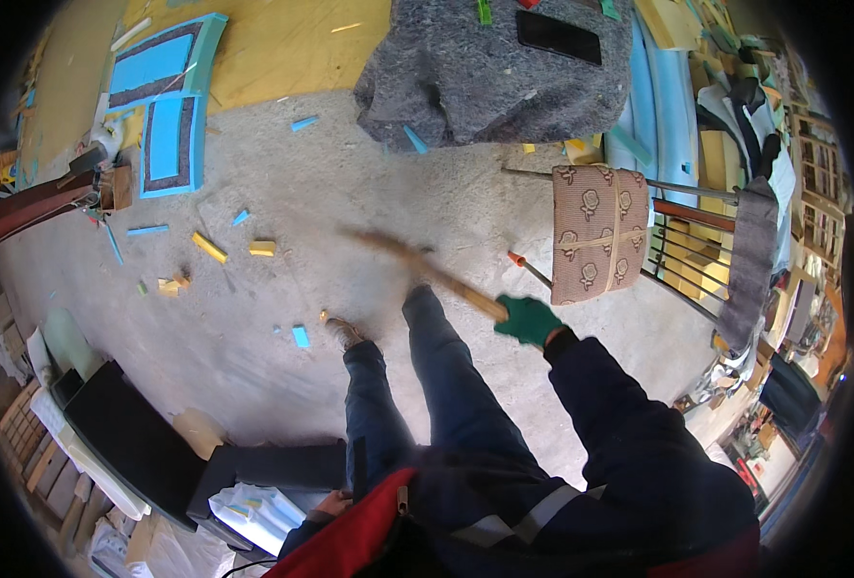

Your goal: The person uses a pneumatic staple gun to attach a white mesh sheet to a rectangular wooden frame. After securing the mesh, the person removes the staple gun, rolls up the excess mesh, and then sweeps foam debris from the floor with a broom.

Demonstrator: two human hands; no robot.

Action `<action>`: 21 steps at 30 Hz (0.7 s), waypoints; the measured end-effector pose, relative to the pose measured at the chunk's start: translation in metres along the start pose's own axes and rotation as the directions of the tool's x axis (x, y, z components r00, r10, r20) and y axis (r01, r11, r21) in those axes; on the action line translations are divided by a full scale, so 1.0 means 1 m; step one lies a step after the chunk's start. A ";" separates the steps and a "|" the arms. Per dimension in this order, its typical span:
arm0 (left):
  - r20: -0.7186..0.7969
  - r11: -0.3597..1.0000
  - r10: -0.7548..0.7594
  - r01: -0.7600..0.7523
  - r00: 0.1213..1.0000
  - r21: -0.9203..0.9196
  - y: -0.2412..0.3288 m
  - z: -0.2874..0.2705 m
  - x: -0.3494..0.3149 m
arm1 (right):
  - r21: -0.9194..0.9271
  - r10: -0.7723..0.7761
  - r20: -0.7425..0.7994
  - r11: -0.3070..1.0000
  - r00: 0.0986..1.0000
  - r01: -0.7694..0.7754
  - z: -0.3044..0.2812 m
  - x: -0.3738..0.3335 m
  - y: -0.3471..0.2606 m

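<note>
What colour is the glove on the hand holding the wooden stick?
Green: the glove on the right hand, seen in the head view.

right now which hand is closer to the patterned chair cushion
Right. The green-gloved right hand grips a wooden stick just below-left of the cushion; the bare left hand is far down by the black box.

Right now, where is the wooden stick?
The wooden stick is at centre of the head view, held in the green-gloved right hand, slanting up-left over the concrete floor, left of the patterned cushion.
</note>
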State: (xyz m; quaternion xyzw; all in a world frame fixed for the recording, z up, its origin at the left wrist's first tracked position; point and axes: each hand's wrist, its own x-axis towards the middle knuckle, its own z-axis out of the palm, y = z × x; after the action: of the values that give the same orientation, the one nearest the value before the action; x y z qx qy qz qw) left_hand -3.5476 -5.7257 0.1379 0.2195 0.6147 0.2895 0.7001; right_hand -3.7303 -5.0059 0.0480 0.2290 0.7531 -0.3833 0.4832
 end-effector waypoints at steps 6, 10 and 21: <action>0.048 0.993 -0.077 0.081 0.996 -0.082 0.007 -0.001 0.018 | 0.216 0.053 -0.134 0.976 0.990 -0.023 0.039 -0.045 -0.003; 0.016 0.964 -0.125 0.125 0.992 -0.234 -0.004 0.016 0.024 | 0.402 0.207 -0.249 0.911 0.946 -0.094 0.051 0.072 0.008; -0.147 0.851 -0.272 0.166 0.951 -0.498 0.058 -0.031 0.019 | 0.145 -0.269 0.253 0.960 0.929 0.239 0.124 0.132 -0.168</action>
State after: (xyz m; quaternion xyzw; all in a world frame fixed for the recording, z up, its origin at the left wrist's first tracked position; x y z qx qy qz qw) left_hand -3.5850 -5.6721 0.1581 -0.0649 0.6157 0.3723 0.6915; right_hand -3.8390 -5.2092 -0.0412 0.1019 0.6810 -0.5116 0.5140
